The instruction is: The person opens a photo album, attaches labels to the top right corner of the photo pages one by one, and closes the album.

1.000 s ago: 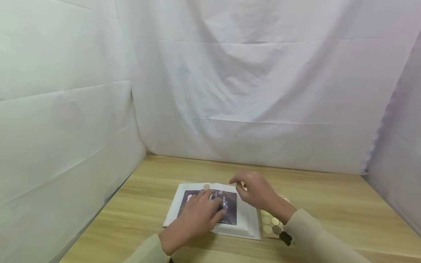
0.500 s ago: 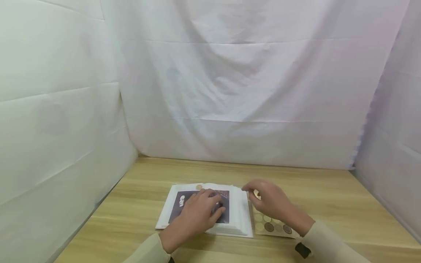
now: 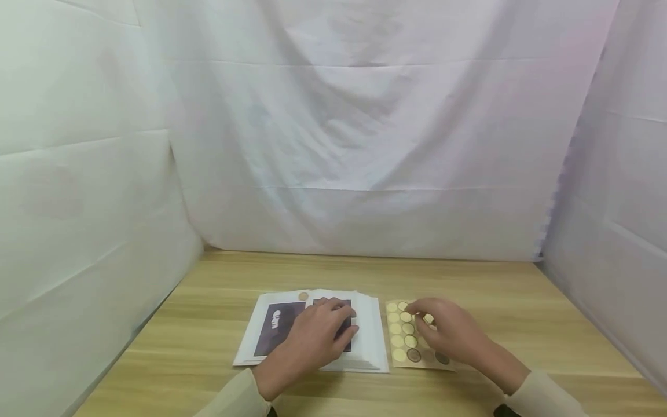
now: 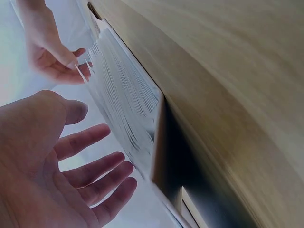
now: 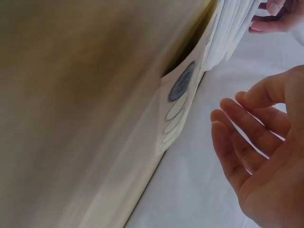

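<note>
An open book (image 3: pixel 368 330) lies on the table, with dark pictures on both facing pages. My left hand (image 3: pixel 319 331) is over its right page, fingers spread and slightly bent; the left wrist view shows them loose beside the page block (image 4: pixel 126 90). A small round tan sticker (image 3: pixel 303 296) sits at the top of the left page. Right of the book lies a sheet of round stickers (image 3: pixel 398 341), mostly gold, a few dark. My right hand (image 3: pixel 450 330) is over this sheet, partly covering it. In the right wrist view its fingers are loosely bent, with nothing visible between them.
The wood-grain table (image 3: pixel 260 269) extends around the book and sheet. White cloth (image 3: pixel 359 145) hangs behind it, with more white cloth walls on the left and right.
My right hand has moved from the book's upper right corner to over the sticker sheet, uncovering more of it. My left hand stays on the book. The head view has turned slightly right.
</note>
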A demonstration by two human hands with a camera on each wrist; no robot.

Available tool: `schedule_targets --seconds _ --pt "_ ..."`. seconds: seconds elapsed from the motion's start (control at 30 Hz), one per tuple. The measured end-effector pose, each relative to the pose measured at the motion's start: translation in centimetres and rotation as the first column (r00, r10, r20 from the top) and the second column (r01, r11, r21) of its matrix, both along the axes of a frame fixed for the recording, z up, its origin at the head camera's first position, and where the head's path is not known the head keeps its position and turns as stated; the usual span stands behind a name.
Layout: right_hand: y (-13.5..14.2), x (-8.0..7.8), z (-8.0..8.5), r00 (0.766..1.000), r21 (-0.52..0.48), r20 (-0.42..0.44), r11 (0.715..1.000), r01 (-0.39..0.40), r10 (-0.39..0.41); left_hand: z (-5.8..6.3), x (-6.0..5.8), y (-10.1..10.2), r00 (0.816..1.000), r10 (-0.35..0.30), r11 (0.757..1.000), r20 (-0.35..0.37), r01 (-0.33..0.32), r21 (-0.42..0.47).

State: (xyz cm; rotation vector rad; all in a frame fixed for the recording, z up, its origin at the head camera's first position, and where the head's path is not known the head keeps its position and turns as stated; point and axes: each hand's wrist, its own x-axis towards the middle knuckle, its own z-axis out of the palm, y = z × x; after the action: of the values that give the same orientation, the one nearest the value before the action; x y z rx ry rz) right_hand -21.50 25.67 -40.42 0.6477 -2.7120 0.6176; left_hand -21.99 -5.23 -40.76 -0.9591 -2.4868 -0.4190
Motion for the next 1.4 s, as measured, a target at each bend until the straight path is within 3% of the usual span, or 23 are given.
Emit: schedule_targets --seconds 0.47,0.87,1.4 --pt "1.7 1.8 -0.6 0.992 0.012 0.073 0.995 0.099 -0.100 0.0 0.1 1.2 0.999 -0.041 0.999 -0.015 0.041 -0.011" --pt "2.0 2.0 -1.0 0.997 0.056 0.006 0.995 0.082 -0.083 0.0 0.1 2.1 1.000 -0.017 0.997 0.014 0.018 -0.069" --pt "2.5 2.5 -1.0 0.997 0.071 0.027 0.994 0.077 -0.079 -0.4 0.2 3.1 0.999 -0.040 0.996 0.011 0.040 -0.079"
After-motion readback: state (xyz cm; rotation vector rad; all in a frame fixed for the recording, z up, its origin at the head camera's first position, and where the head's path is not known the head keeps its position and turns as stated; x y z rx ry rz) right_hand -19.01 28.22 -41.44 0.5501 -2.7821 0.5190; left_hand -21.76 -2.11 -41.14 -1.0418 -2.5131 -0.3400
